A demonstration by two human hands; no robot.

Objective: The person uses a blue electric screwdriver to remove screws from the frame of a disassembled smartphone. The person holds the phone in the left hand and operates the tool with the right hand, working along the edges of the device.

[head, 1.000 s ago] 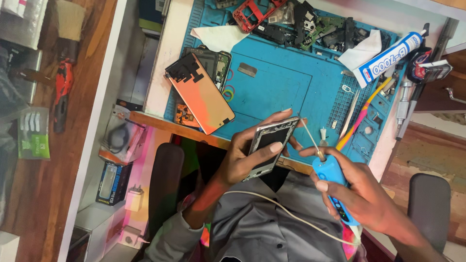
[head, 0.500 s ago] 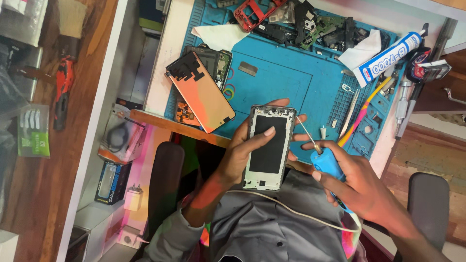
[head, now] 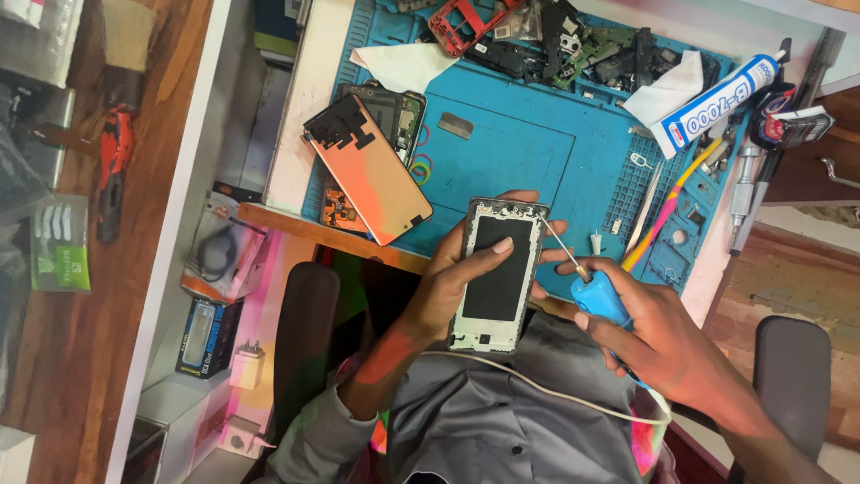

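The person's left hand (head: 457,287) cradles a bare phone frame (head: 498,273) from the side and underneath, thumb laid across its dark inner panel, so the frame sits face-up, raised off the blue repair mat (head: 528,152) and close to the body at the near edge of the worktop (head: 309,90). Held that way, the grip is closed around the frame's long edges and leaves the top end free. The right hand (head: 663,345) is wrapped around the blue handle of a small screwdriver (head: 587,282), its grip shut on the tool, with the thin metal shaft angled up and left so the tip meets the upper right corner of the frame; the low angle suits work along the rim rather than straight down. A pale cable (head: 555,394) trails across the grey shirt below both hands. On the mat beyond, an orange-backed display panel (head: 372,170) lies tilted across another opened phone (head: 394,112), set aside within reach. A white glue tube (head: 717,103) rests diagonally at the far right beside a folded tissue (head: 667,90), and pink and yellow pry tools (head: 667,206) lie just beside the mat's gridded tray. A red phone shell (head: 461,20) and loose circuit boards (head: 591,49) are heaped along the far edge, well apart from the hands.
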